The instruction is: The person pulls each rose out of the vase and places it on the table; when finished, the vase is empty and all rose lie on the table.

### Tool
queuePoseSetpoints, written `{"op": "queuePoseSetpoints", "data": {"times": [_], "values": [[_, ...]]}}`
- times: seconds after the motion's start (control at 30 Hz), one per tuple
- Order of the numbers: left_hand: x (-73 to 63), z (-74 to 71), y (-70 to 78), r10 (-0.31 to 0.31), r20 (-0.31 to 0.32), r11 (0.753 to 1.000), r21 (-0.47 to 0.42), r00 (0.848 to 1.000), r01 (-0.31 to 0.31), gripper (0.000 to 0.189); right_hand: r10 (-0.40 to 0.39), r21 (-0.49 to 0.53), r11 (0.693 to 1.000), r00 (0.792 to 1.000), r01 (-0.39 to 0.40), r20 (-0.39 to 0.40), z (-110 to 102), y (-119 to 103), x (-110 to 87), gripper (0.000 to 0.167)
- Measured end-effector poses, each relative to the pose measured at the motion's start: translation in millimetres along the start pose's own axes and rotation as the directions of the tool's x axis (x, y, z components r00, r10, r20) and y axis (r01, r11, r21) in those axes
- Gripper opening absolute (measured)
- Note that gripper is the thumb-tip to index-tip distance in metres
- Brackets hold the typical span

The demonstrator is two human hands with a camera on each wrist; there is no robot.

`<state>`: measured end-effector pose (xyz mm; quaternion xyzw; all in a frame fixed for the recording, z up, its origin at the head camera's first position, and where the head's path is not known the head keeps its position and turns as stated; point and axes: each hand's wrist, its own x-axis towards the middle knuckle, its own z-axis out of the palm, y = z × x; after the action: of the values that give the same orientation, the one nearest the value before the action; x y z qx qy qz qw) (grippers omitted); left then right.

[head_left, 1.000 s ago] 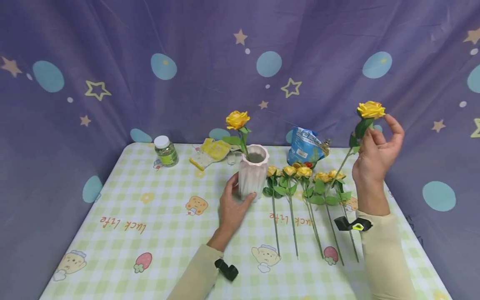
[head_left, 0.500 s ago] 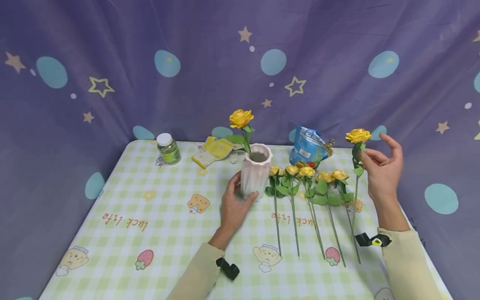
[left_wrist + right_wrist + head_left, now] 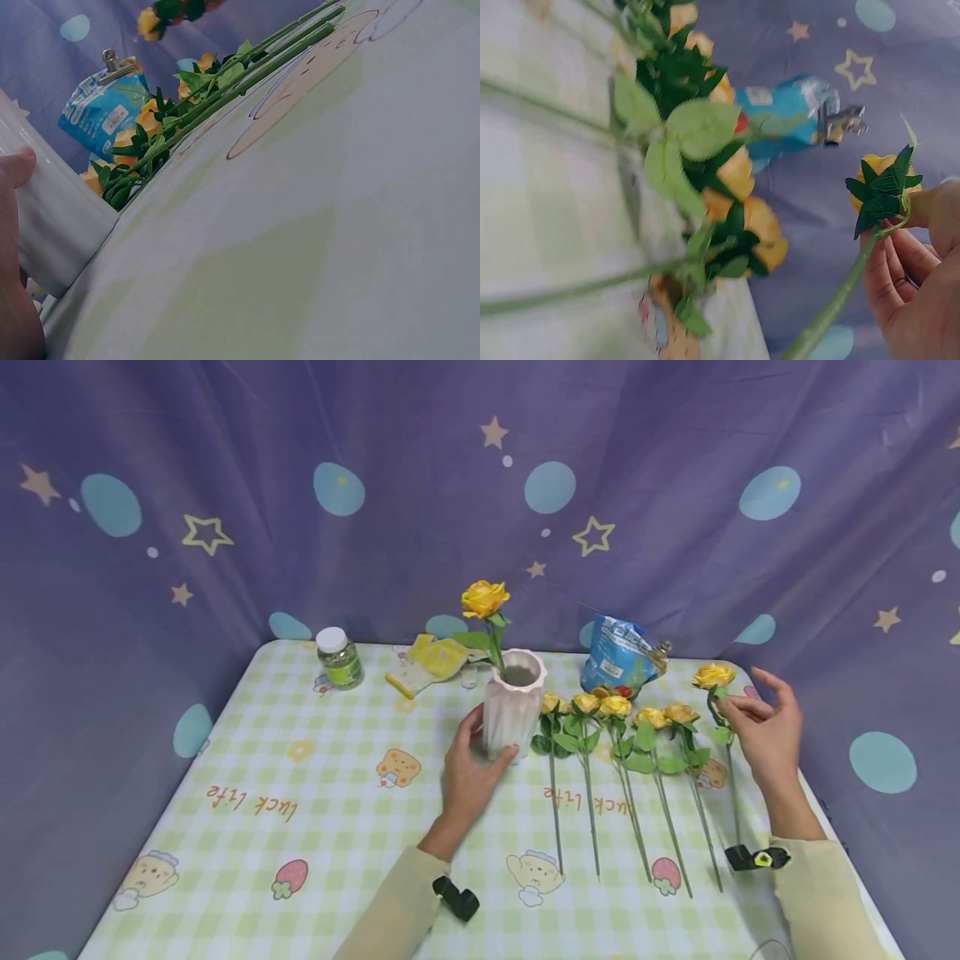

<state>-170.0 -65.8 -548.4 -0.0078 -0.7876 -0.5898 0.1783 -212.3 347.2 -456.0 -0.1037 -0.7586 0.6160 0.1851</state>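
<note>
My left hand [image 3: 472,768] grips the lower part of a white fluted vase [image 3: 510,714], which stands upright on the table. One yellow rose [image 3: 485,600] leans in the vase, its bloom above the rim. At the right, my right hand [image 3: 768,731] pinches another yellow rose [image 3: 714,676] by the stem just under its bloom; that stem hangs down toward the table. The right wrist view shows this rose [image 3: 885,184] between thumb and fingers. Several more yellow roses [image 3: 615,706] lie in a row between the hands, blooms toward the back and stems toward me.
Behind the row stands a blue bag [image 3: 615,656] with a metal clip. Left of the vase lie a yellow and white packet [image 3: 435,660] and a lidded jar [image 3: 340,660]. A purple curtain [image 3: 420,552] rises behind the checked tablecloth [image 3: 330,827].
My right hand has come down with its rose, from high above the row to low over the table at the row's right end. My left hand stays on the vase.
</note>
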Motion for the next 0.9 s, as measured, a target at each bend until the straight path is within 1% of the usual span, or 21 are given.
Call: {"op": "queuePoseSetpoints", "data": {"times": [0.07, 0.13, 0.23, 0.4, 0.57, 0.67, 0.73, 0.8, 0.9], "values": [[-0.2, 0.1, -0.8, 0.007, -0.002, 1.000, -0.003, 1.000, -0.007, 0.082, -0.001, -0.094, 0.996, 1.000, 0.002, 0.010, -4, 5, 1.5, 0.070], [-0.3, 0.2, -1.4, 0.012, -0.004, 1.000, -0.007, 1.000, -0.012, 0.082, -0.005, -0.180, 0.984, 1.000, 0.009, 0.023, -8, 11, 3.6, 0.070], [-0.5, 0.1, -1.8, 0.011, -0.005, 1.000, -0.012, 1.000, -0.011, 0.082, 0.012, -0.266, 0.964, 0.999, -0.002, 0.037, -13, 20, 7.1, 0.071], [-0.5, -0.4, -2.2, 0.005, 0.001, 1.000, -0.012, 1.000, -0.005, 0.083, 0.060, -0.395, 0.918, 0.995, -0.022, 0.082, -19, 39, 12.5, 0.073], [0.5, -0.1, -2.9, 0.004, 0.004, 1.000, -0.017, 1.000, -0.004, 0.083, 0.070, -0.460, 0.888, 0.988, 0.001, 0.138, -21, 55, 15.5, 0.070], [0.6, 0.5, -2.4, 0.002, 0.005, 1.000, -0.019, 1.000, -0.002, 0.083, 0.066, -0.504, 0.863, 0.984, 0.026, 0.163, -21, 63, 16.2, 0.066], [0.5, 0.7, -2.6, -0.001, 0.005, 1.000, -0.017, 1.000, 0.002, 0.083, 0.077, -0.541, 0.840, 0.981, 0.032, 0.178, -22, 67, 16.9, 0.063], [0.4, 0.9, -2.6, -0.005, 0.007, 1.000, -0.017, 1.000, 0.005, 0.083, 0.097, -0.570, 0.821, 0.979, 0.023, 0.180, -23, 71, 17.8, 0.062], [0.4, 1.4, -3.4, -0.007, 0.008, 1.000, -0.016, 1.000, 0.007, 0.083, 0.140, -0.589, 0.808, 0.975, -0.012, 0.173, -25, 76, 18.5, 0.062]]}}
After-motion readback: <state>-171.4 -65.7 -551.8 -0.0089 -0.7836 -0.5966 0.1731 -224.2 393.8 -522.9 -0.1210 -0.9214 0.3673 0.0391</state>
